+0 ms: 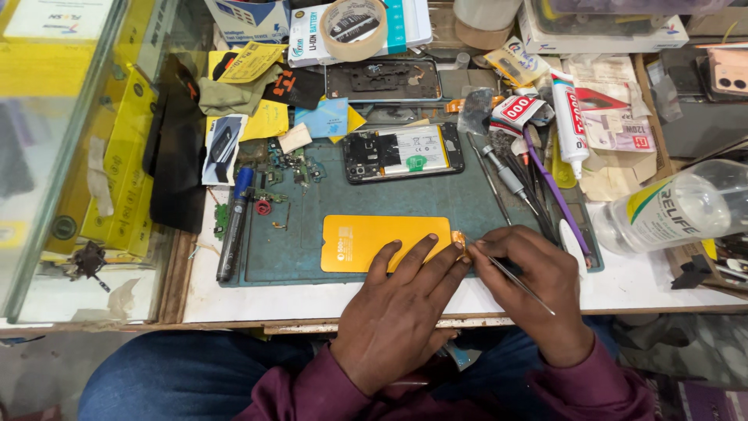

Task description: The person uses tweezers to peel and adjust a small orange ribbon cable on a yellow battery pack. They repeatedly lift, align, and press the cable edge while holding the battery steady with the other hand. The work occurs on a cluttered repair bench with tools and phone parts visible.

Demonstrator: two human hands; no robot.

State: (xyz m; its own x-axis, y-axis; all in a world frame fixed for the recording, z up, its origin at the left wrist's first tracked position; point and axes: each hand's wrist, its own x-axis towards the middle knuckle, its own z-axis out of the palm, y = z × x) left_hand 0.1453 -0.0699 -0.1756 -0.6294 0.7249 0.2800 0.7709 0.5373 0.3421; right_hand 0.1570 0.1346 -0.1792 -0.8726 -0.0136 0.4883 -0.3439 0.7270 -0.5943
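A flat orange phone screen panel (366,238) lies on the teal work mat (296,249). My left hand (401,312) presses on its right part with fingers spread flat. My right hand (538,292) grips thin metal tweezers (514,277), whose tips meet the small copper flex tab (460,238) at the panel's right edge. Farther back on the mat rests an opened phone body (403,152) with its battery and board exposed.
A black marker (234,226) and small loose parts lie at the mat's left. Screwdrivers and a purple tool (553,191) sit to the right, beside a glue tube (569,117) and a clear bottle (678,206). A tape roll (354,27) and boxes crowd the back. A glass case (70,156) stands left.
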